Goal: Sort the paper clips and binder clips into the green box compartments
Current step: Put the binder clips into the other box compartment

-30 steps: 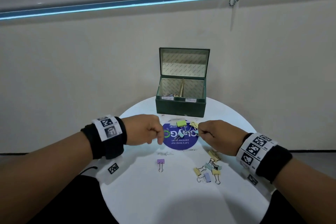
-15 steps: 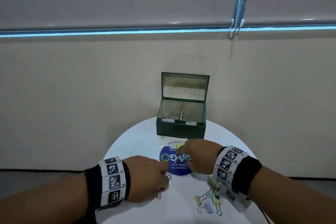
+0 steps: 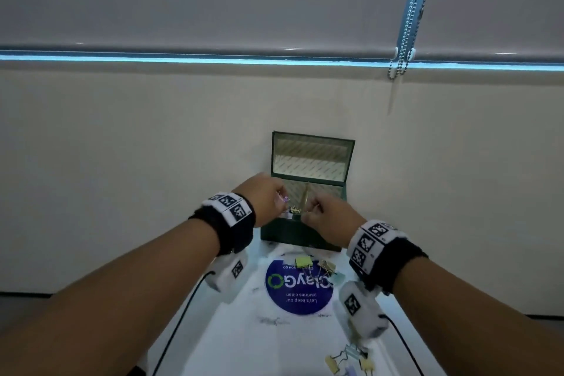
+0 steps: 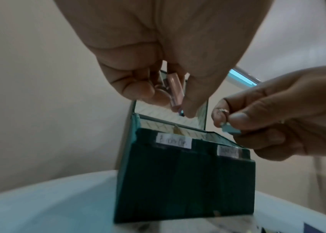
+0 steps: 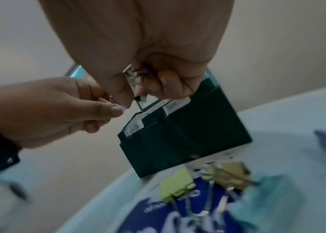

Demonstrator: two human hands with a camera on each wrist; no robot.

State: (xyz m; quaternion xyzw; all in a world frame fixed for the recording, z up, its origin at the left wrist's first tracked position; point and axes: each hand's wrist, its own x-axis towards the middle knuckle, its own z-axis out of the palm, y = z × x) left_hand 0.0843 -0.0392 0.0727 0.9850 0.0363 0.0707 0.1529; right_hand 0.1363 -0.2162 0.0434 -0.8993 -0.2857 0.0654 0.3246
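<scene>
The green box [image 3: 300, 235] stands open at the table's far edge, with a divider [image 3: 306, 198] between two labelled compartments [image 4: 174, 142]. My left hand [image 3: 279, 200] is over the left compartment and pinches a purple binder clip [image 4: 175, 89]. My right hand [image 3: 308, 214] hovers by the divider at the front rim. In the left wrist view it pinches a light blue binder clip [image 4: 230, 130]. Several small clips [image 3: 294, 209] lie inside the left compartment. The right compartment's floor is hidden by my right hand.
A green binder clip [image 3: 302, 262] and a gold one [image 3: 326, 265] lie on a round blue sticker [image 3: 299, 287] before the box. Several pastel clips [image 3: 351, 360] sit near the white table's [image 3: 244, 345] front right. A wall rises right behind the box.
Both hands rose from the tabletop and moved forward over the box. The purple clip left the table in my left hand; the right now holds a blue clip.
</scene>
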